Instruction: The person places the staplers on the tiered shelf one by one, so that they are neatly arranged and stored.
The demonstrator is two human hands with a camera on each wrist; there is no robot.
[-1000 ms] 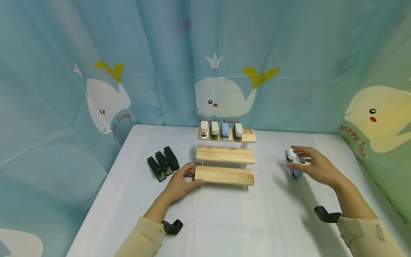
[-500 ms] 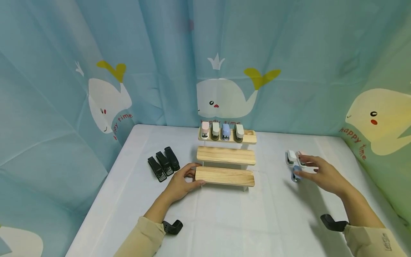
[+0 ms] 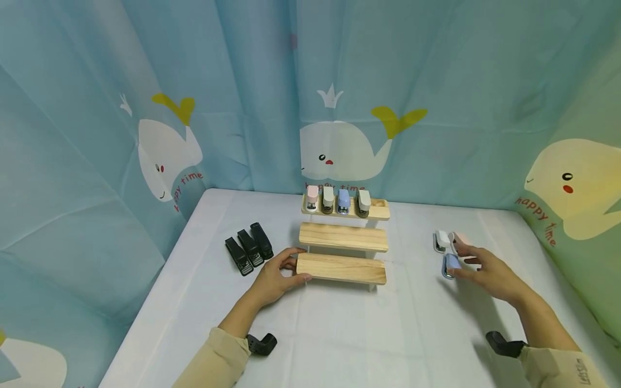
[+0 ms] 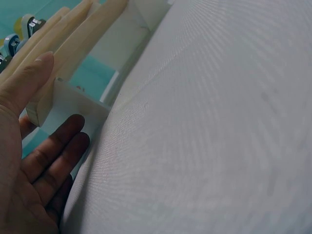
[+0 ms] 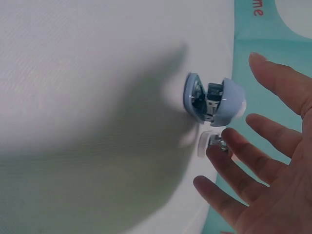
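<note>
Grip is wide at the right hand (image 3: pixel 491 276): its wrist view shows thumb and fingers spread and holding nothing, though I cannot tell whether a fingertip brushes the small blue stapler (image 3: pixel 452 262). That stapler stands upright on the white table (image 3: pixel 412 334), with a white stapler (image 3: pixel 441 240) and a pink stapler (image 3: pixel 462 237) just behind it. The left hand (image 3: pixel 275 277) pinches the left end of the lowest shelf (image 3: pixel 342 268) of a wooden rack (image 3: pixel 343 236) between thumb and forefinger, its other fingers loose beneath. The likeliest trouble, I judge, is crowding: with the three staplers so near each other, fingers closing on the blue one could nudge or topple the pink one, which they partly cover in the head view. A hold across its hinged top and base might squeeze it shut, and one on the rounded top alone might slip. The rack looks light, so a tug from the left hand could shift or tip it; the row of four staplers (image 3: pixel 343 201) on the top shelf (image 3: pixel 380 209) could then slide or fall. Drawing that hand back carelessly could also knock the three black staplers (image 3: pixel 250 248) lying just beside it.
</note>
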